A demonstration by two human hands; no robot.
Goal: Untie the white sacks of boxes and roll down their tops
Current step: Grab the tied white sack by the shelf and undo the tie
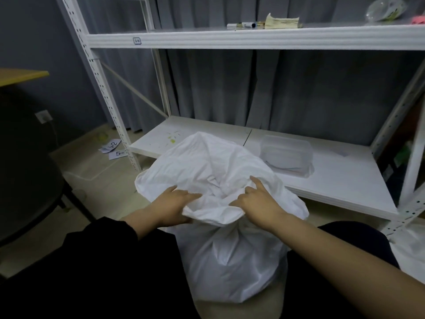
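Observation:
A white sack [230,261] stands on the floor between my knees, in front of a low shelf. Its upper part [207,162] billows loose and wide above a narrow neck. My left hand [171,207] grips the near left edge of the loose top, thumb under the fabric. My right hand [255,201] pinches the near right edge, with the index finger stretched out over the cloth. The sack's contents are hidden by the fabric.
A white metal rack has a low shelf [333,187] holding a clear plastic container [286,156]. The upper shelf [253,38] carries markers and papers. Paper labels [115,149] lie on the floor at left. A dark chair [27,185] stands left. Another white sack [411,254] shows at right.

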